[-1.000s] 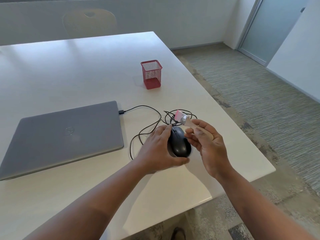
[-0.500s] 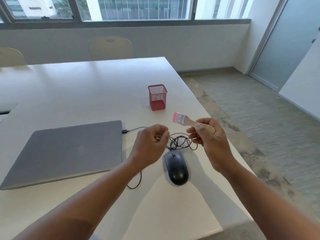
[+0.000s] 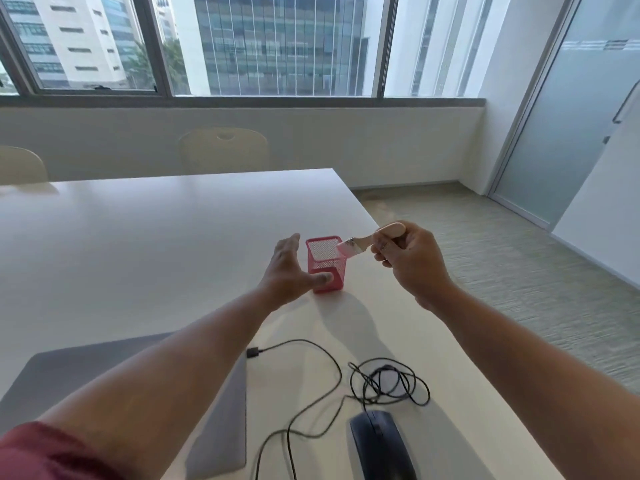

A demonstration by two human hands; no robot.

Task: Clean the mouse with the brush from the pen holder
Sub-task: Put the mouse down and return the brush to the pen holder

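Observation:
A red mesh pen holder (image 3: 329, 268) stands on the white table (image 3: 138, 244). My left hand (image 3: 289, 275) is beside it with straight fingers, the thumb against its front wall. My right hand (image 3: 412, 263) grips the wooden handle of a small brush (image 3: 360, 243), whose pink bristles hang over the holder's right rim. The black mouse (image 3: 381, 445) lies near the table's front edge, with its cable (image 3: 388, 382) coiled just behind it. Neither hand touches the mouse.
A closed grey laptop (image 3: 221, 427) lies at the left, partly hidden by my left forearm, with the mouse cable plugged into its side. Two pale chairs (image 3: 223, 150) stand behind the table. The table's right edge drops to carpet; a glass door is far right.
My left hand let go of the mouse and reached forward to the pen holder. My right hand carried the brush forward over the holder. The view tilted up.

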